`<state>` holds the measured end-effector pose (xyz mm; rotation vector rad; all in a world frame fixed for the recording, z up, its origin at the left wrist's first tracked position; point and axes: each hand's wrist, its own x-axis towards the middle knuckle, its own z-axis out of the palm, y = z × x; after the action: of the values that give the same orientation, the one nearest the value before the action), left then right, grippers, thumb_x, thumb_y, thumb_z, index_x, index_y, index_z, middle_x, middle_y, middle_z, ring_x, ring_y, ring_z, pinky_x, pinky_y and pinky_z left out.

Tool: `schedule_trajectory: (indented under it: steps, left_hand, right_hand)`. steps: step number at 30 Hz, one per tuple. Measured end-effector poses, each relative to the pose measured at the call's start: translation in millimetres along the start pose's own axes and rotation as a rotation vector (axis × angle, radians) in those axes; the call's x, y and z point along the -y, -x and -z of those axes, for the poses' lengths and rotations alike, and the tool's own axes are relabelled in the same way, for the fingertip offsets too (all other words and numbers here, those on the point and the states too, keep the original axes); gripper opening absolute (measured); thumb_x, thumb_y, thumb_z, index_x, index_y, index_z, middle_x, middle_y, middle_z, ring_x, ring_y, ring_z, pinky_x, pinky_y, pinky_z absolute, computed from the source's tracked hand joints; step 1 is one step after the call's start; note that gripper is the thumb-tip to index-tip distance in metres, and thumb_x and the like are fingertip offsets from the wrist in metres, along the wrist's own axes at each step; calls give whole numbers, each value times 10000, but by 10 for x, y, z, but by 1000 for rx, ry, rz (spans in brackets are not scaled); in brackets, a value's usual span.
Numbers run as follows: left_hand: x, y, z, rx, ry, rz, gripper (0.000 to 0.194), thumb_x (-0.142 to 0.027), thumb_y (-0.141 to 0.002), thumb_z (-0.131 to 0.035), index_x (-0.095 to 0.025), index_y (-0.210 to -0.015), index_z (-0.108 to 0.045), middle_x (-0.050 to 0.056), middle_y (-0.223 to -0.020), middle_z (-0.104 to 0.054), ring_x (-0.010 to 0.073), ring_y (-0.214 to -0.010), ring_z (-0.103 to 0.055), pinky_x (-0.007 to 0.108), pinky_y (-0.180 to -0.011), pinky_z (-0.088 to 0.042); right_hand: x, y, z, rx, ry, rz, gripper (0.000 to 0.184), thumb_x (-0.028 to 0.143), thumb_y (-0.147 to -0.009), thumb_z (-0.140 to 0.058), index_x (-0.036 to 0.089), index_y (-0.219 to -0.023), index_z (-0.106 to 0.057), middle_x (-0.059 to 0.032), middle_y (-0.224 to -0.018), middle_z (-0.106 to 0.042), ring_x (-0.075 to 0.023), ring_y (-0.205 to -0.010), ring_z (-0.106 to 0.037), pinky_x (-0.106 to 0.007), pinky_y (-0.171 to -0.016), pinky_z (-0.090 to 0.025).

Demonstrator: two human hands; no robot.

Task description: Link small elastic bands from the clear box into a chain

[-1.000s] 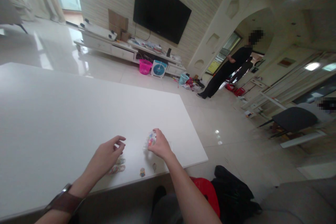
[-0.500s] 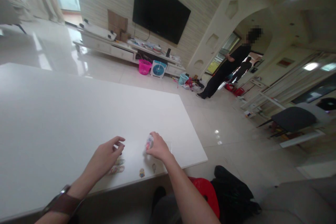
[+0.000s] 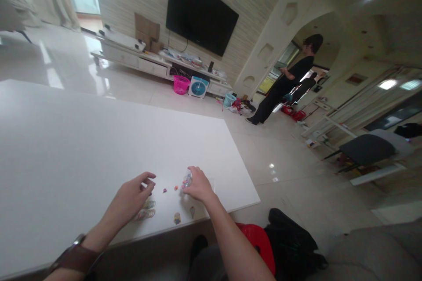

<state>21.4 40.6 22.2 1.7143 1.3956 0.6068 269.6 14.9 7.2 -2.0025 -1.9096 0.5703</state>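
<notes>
Gripping the clear cup (image 3: pixel 187 175) of bright bits (image 3: pixel 185 182) in the right hand (image 3: pixel 199 185), low by the white table (image 3: pixel 99 140), too blurred to tell whether touching it! Spotting a pink bit (image 3: pixel 165 190) and an orange bit (image 3: pixel 176 188) loose on the tabletop, between both hands. Holding the left hand (image 3: pixel 133 194) half-curled, free of any grip, just beside the rings (image 3: pixel 150 205). Noting, too, a yellow figure (image 3: pixel 177 218) and a grey charm (image 3: pixel 192 211) near the edge.

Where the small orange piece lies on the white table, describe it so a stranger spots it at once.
On the large white table, find the bare right hand holding a small clear container. Between it and the bare left hand lies the small orange piece, close to the container. Its colour sets it apart from the pinkish-purple piece nearer that hand.
</notes>
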Motion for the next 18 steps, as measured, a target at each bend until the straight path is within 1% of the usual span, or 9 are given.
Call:
schedule_trajectory:
  steps: [5,11,15,18]
  left_hand:
    - [44,-21,-11,7,-20,2,444,-520,-854,-458,-211,-1114,-641,36,-753,-735,252,-766,-743,320,-705,-482]
    - [104,-42,-17,6,-36,-14,440,-530,-867,-461,-215,-1116,-642,41,-791,-748,252,-775,-746,323,-711,-485]
    - [58,-23,-10,-3,-22,-16,416,-512,-862,-470,-216,-1097,-645,38,-827,-756,238,-767,-748,313,-718,-495]
    - [10,-11,-2,-2,-10,0,417,-506,-853,-469,-213,-1089,-648,34,-808,-752,233,-758,-746,308,-717,-497]
  right_hand:
    - [-1,-8,-12,5,43,10,764,256,-673,-739,183,-1400,-514,-120,-1312,-556,-299,-1208,-549,-418,-1028,-480]
    - [50,8,25,27,71,-8,796,266,-676,-739,212,-1431,-494,-104,-1360,-538,-286,-1238,-532,-403,-1050,-469]
    - [56,21,55,34,83,-1,818,254,-673,-736,179,-1450,-488,-119,-1363,-532,-295,-1243,-520,-405,-1063,-465]
    - [47,19,54,43,95,6,835,222,-665,-714,163,-1464,-479,-125,-1363,-523,-293,-1237,-517,-402,-1062,-466]
